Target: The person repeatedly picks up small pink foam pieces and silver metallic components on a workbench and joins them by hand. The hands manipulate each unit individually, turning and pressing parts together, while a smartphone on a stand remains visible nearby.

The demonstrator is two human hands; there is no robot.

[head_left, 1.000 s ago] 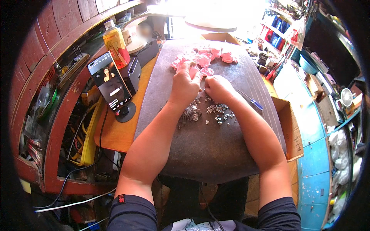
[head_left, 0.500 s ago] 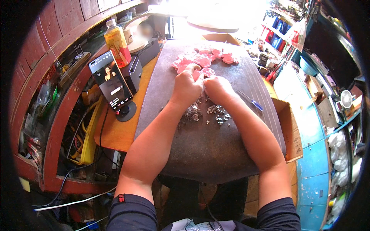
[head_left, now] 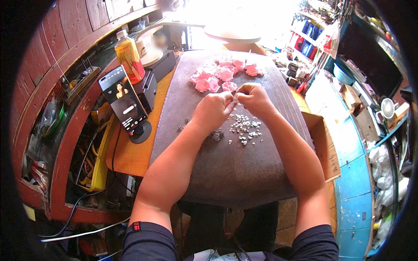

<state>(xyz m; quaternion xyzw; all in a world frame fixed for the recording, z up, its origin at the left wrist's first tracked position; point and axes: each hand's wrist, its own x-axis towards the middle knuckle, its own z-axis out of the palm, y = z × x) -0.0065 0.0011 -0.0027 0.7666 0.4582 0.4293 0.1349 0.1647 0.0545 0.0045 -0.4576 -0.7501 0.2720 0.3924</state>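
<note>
My left hand [head_left: 213, 109] and my right hand [head_left: 256, 101] meet over the far middle of the dark tabletop mat [head_left: 244, 176]. Fingers of both are pinched close together; whatever small thing lies between them is too tiny to name. Just beyond the fingertips is a heap of pink, many-cornered plastic pieces [head_left: 225, 74], one of them lying right by my hands. Small shiny metal parts [head_left: 245, 126] are scattered below my right hand. A dark cluster of small bits [head_left: 215, 135] lies by my left wrist, partly covered by the forearm.
A phone [head_left: 124, 100] stands on a round holder [head_left: 140, 133] at the left, beside a drink bottle [head_left: 129, 57] and a black box [head_left: 146, 91]. An open cardboard box [head_left: 323, 145] adjoins the right edge. A lamp's white round head [head_left: 233, 34] hangs at the back.
My hands have drawn slightly apart and off the pink pieces, uncovering more metal parts. The blue-handled screwdriver right of my right forearm no longer shows. The view has shifted slightly.
</note>
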